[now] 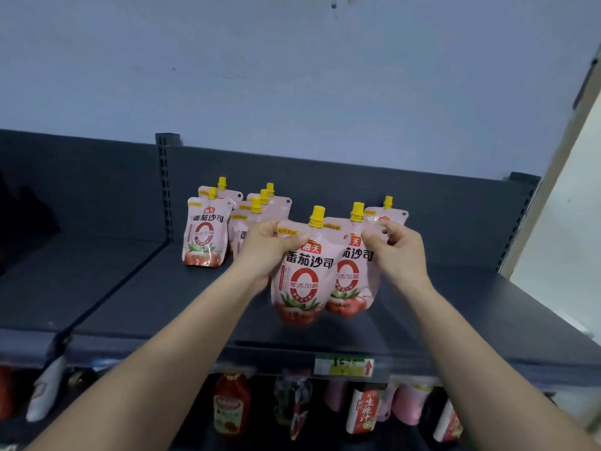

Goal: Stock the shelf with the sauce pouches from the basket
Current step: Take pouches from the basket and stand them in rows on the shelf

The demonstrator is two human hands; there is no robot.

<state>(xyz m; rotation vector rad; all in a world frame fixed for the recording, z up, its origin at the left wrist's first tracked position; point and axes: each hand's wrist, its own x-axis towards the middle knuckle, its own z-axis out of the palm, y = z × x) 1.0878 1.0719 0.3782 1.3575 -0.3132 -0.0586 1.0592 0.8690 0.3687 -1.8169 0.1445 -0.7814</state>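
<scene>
Two pink tomato sauce pouches with yellow caps hang over the dark top shelf [455, 320]. My left hand [265, 249] grips the top left corner of the front pouch [304, 278]. My right hand [398, 252] pinches the top right of the second pouch [353, 275], which sits just behind and right of the first. Several more pouches stand upright on the shelf: one at the left [203, 234], a cluster [260, 209] behind my left hand, and one [387, 214] behind my right hand. The basket is out of view.
A slotted upright post [166, 187] splits the shelf from an adjoining bay on the left. A price label [344, 366] sits on the shelf's front edge. Below hang sauce bottles [232, 405] and other pouches [409, 405]. A pale wall edge [559, 177] borders the right.
</scene>
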